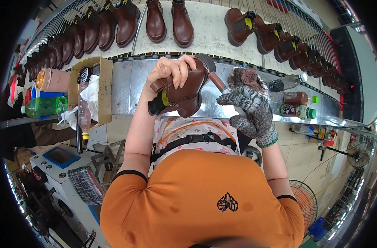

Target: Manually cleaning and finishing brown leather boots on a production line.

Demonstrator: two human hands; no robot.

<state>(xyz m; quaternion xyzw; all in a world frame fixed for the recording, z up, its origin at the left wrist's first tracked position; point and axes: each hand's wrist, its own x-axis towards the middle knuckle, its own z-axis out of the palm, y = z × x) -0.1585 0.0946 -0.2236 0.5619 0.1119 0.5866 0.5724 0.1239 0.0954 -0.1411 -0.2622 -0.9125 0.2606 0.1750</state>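
My bare left hand [172,72] grips a glossy brown ankle boot [184,93] over the bench. The boot is tilted, its dark sole edge turned up to the right and a yellow tag in its opening. A grey knitted glove covers my right hand [250,107], whose fingers close on a slim brown tube [216,82] with a pale end. The tube's other end is against or very near the boot's sole edge; I cannot tell which. Just beyond the glove lies a brown, stained fuzzy pad [248,78].
Brown boots [126,25] line the rack behind the metal bench [126,91]. At left stand a cardboard box [105,91] with a brush [84,75], a green bottle [44,106] and a pinkish tub [56,80]. Several bottles [296,98] lie at right. A fan [303,202] is below.
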